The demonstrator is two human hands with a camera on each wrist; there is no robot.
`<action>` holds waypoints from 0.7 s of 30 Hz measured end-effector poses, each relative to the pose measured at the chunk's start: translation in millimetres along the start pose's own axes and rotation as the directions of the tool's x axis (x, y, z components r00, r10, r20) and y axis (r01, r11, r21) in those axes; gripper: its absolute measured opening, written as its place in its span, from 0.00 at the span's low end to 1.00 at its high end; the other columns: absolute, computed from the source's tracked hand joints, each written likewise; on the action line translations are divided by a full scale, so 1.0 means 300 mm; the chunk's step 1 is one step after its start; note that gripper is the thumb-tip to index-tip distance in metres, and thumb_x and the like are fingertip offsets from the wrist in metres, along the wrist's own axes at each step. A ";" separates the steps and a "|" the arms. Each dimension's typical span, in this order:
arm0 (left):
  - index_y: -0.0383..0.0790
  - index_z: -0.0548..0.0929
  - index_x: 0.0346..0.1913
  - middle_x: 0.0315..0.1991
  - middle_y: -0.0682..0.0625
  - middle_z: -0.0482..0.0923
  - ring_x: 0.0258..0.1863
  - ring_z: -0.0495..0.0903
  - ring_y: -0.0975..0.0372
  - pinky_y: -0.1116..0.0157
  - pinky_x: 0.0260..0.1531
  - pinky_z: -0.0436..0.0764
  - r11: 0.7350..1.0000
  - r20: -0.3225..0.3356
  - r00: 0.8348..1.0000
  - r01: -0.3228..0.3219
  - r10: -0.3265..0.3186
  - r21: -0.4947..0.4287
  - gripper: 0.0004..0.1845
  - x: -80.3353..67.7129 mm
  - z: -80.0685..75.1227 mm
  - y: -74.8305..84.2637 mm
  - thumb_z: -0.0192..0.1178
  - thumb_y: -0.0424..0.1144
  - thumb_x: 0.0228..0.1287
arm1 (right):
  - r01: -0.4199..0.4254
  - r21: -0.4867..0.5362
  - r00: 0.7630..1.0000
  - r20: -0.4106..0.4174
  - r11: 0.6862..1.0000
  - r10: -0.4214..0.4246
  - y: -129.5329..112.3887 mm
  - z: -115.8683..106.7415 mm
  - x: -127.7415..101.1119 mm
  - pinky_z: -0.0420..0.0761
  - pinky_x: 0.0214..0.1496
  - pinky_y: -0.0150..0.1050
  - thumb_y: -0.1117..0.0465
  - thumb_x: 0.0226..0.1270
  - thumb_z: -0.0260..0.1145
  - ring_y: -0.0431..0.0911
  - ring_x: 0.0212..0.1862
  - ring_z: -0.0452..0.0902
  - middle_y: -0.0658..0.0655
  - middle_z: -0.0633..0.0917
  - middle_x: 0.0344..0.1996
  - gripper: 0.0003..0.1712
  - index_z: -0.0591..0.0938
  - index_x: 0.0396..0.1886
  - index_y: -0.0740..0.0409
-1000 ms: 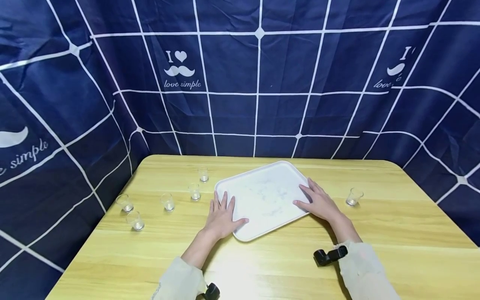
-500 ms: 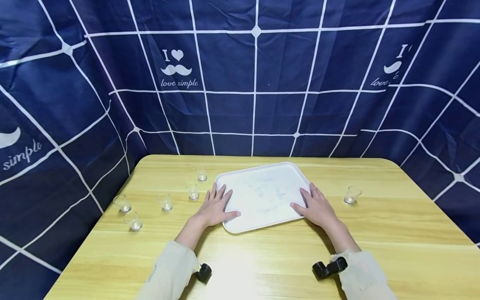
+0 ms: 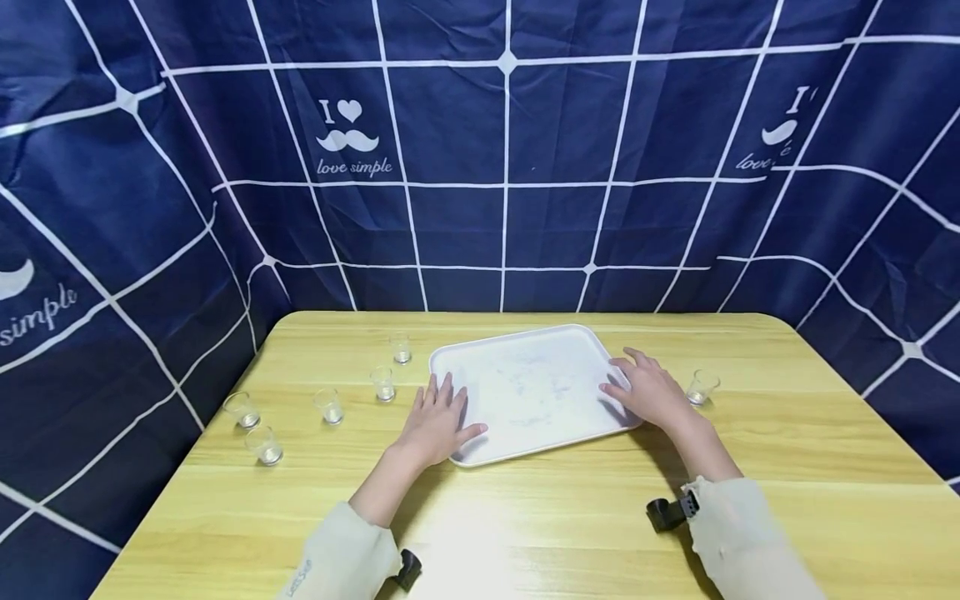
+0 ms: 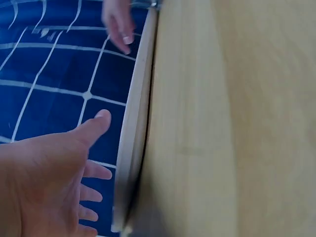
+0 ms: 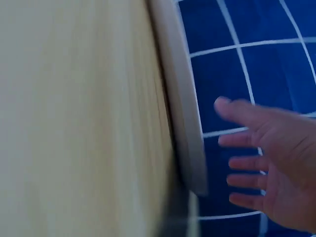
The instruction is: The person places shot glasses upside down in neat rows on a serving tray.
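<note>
A white rectangular tray [image 3: 532, 392] lies on the wooden table, slightly turned, its right end farther back. My left hand [image 3: 433, 429] hovers at the tray's left end, fingers spread and thumb over the front left part. The left wrist view has this left hand [image 4: 54, 168] above the tray's rim [image 4: 133, 113], its fingers straight. At the opposite end, my right hand [image 3: 652, 392] is raised over the right edge with fingers extended. In the right wrist view a gap separates the right hand [image 5: 291, 163] from the tray's edge [image 5: 180, 98]. Neither hand holds anything.
Several small clear glasses stand left of the tray, the closest being a glass [image 3: 383, 384] near its left corner. Another glass [image 3: 702, 387] stands just beyond my right hand. A dark blue curtain [image 3: 555, 225] with white lines surrounds the table's [image 3: 525, 517] back and sides.
The tray has turned slightly, its front left corner shifting back and left, and now lies still. My right hand has let go of its edge and moved up and right; the left has lifted slightly.
</note>
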State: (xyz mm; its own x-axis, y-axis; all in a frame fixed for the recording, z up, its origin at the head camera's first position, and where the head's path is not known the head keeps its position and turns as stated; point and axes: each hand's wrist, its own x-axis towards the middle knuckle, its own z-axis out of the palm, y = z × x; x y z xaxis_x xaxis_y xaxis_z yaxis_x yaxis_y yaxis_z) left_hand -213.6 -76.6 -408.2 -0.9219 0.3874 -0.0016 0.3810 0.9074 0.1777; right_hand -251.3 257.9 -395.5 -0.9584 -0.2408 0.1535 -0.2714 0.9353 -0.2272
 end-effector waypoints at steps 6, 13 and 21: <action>0.33 0.61 0.66 0.68 0.33 0.47 0.67 0.43 0.42 0.48 0.62 0.47 1.000 0.003 1.000 0.016 -0.016 0.022 0.40 0.006 -0.007 0.016 0.43 0.63 0.64 | 0.058 0.006 0.995 0.075 0.998 -0.058 -0.012 -0.008 0.012 0.62 0.54 0.63 0.47 0.61 0.61 0.70 0.60 0.57 0.75 0.61 0.61 0.36 0.69 0.60 0.69; 0.29 0.55 0.68 0.68 0.30 0.42 0.67 0.36 0.41 0.48 0.63 0.44 0.998 0.061 0.998 0.013 -0.009 -0.064 0.43 0.005 0.045 -0.002 0.42 0.63 0.65 | 0.071 0.155 0.984 0.150 0.985 -0.095 0.019 0.052 -0.011 0.55 0.60 0.62 0.42 0.59 0.62 0.69 0.63 0.49 0.77 0.52 0.64 0.45 0.63 0.63 0.73; 0.28 0.52 0.68 0.69 0.31 0.41 0.67 0.32 0.42 0.50 0.63 0.43 0.993 0.058 0.997 -0.043 0.049 -0.108 0.45 0.015 0.064 -0.035 0.46 0.63 0.63 | 0.031 0.172 0.989 0.138 0.985 -0.055 0.007 0.065 -0.035 0.56 0.59 0.62 0.44 0.60 0.62 0.69 0.64 0.48 0.77 0.51 0.65 0.44 0.63 0.62 0.74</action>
State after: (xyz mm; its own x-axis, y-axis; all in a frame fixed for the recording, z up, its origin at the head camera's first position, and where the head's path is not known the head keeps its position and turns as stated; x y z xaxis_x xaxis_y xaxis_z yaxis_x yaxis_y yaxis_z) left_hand -220.3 -81.4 -429.0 -0.8963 0.4406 -0.0495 0.4105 0.8669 0.2828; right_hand -243.7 257.3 -416.3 -0.9452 -0.3250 0.0320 -0.3118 0.8689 -0.3844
